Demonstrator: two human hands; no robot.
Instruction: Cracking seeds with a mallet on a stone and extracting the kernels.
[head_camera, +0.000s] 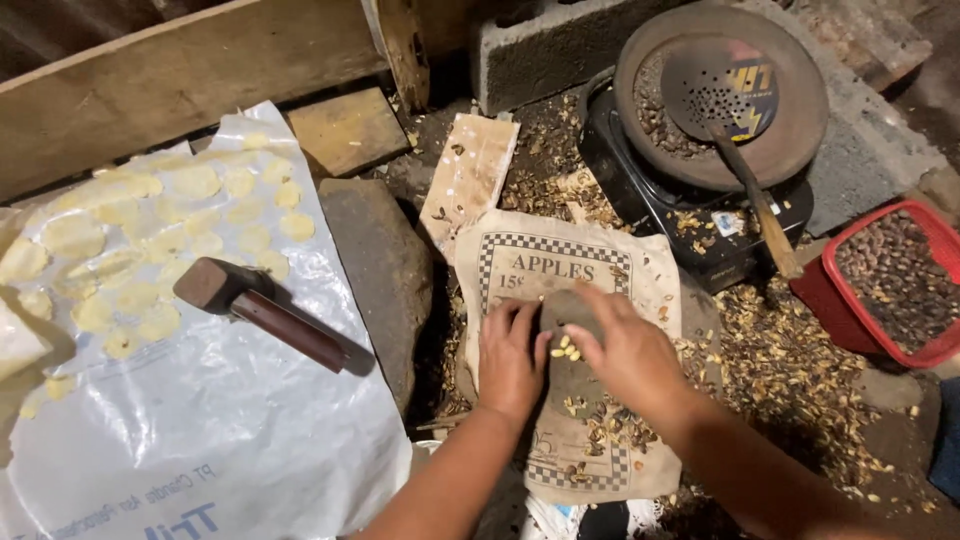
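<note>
We pressed our left hand (510, 357) flat on a dark stone (572, 352) on the printed cloth (560, 262), while our right hand (625, 352) pinched pale kernels (566, 347) atop it. We judged this the placing step; flattening would call for the hammer (262, 310) on the plastic sheet (220, 420). Husks (790, 370) littered the dirt floor.

A dim work corner on a bare dirt floor (880, 420) strewn with pale husks, lit from above. A weathered wooden plank (180, 80) runs along the back edge, a grey concrete block (540, 50) beside it, and a flat dark stone (380, 270) lies half buried nearby.
</note>
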